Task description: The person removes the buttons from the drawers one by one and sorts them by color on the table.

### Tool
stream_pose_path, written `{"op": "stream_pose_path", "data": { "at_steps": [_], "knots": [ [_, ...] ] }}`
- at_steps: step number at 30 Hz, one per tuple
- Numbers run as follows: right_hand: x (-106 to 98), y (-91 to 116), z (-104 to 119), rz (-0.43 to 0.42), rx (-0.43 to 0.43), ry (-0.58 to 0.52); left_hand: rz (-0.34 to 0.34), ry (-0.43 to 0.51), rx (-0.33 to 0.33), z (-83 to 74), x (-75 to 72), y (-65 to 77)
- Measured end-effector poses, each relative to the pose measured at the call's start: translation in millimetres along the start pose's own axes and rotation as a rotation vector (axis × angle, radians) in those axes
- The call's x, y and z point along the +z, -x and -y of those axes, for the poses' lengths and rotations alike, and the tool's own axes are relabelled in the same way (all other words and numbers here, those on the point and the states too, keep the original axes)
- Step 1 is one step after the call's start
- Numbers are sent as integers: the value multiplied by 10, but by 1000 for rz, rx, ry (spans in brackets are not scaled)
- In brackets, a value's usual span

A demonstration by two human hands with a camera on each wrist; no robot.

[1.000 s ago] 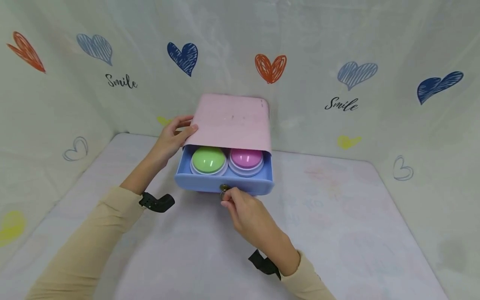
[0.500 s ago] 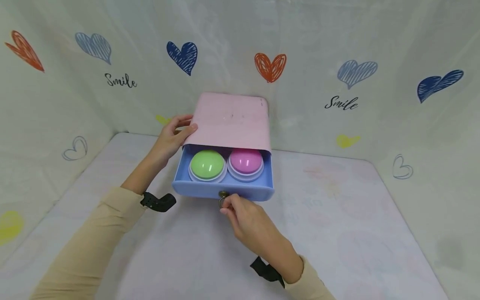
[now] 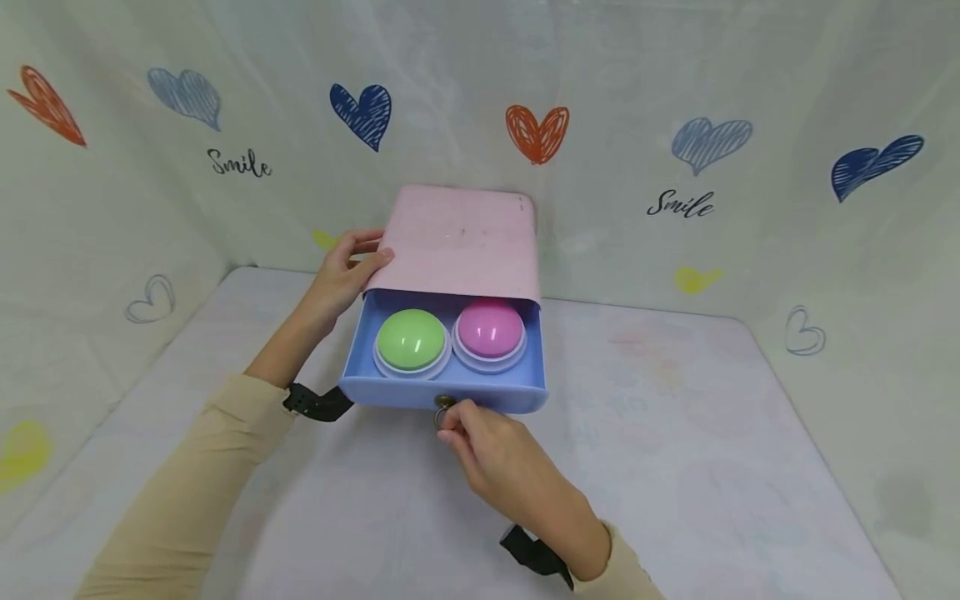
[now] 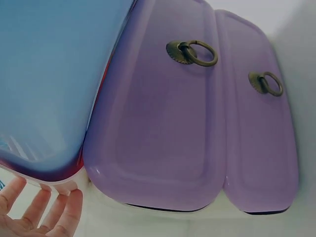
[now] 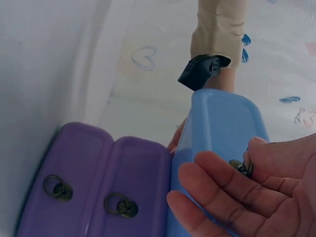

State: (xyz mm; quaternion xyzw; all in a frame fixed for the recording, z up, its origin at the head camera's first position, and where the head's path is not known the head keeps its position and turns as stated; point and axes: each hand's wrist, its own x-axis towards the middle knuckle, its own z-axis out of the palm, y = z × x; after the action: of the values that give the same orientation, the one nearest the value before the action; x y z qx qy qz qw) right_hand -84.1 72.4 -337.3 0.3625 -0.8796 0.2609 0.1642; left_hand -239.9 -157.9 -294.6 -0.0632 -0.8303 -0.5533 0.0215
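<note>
A small chest of drawers with a pink top (image 3: 457, 237) stands near the back wall. My left hand (image 3: 337, 279) rests against its left side, fingers extended along the edge in the left wrist view. The blue top drawer (image 3: 390, 393) is pulled well out. Inside sit two round domed things on pale bases, one green (image 3: 411, 340) and one magenta (image 3: 491, 329), side by side. Thumb and forefinger of my right hand (image 3: 498, 467) pinch the drawer's brass ring pull (image 5: 250, 169); its other fingers lie loosely bent before the drawer front.
Below the blue drawer are two purple drawers (image 4: 158, 128), both closed, each with a hanging brass ring. The chest stands on a white table surface (image 3: 660, 450). A white cloth wall (image 3: 615, 75) with printed hearts rises directly behind.
My right hand has drawn the blue drawer toward me by its ring, so more of the green and magenta domes shows. My left hand has stayed at the chest's side.
</note>
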Motion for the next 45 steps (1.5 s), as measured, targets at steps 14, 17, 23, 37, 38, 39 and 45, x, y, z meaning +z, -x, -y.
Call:
{"op": "stream_pose_path", "data": {
  "at_steps": [14, 17, 23, 37, 38, 39, 45],
  "knots": [
    [-17, 33, 25, 24, -13, -4, 14, 20, 12, -5, -3, 6],
    [-26, 42, 37, 42, -14, -12, 9, 25, 7, -5, 0, 5],
    [-37, 65, 63, 65, -20, -28, 9, 32, -7, 4, 2, -3],
    [-66, 94, 115, 100, -23, -23, 8, 19, -3, 15, 5, 3],
    [-66, 95, 116, 98, -21, -19, 7, 19, -2, 16, 6, 1],
    [-64, 96, 116, 92, -22, -13, 5, 19, -2, 17, 7, 1],
    [-50, 94, 105, 47, -31, 14, 15, 27, 3, 6, -4, 7]
  ]
}}
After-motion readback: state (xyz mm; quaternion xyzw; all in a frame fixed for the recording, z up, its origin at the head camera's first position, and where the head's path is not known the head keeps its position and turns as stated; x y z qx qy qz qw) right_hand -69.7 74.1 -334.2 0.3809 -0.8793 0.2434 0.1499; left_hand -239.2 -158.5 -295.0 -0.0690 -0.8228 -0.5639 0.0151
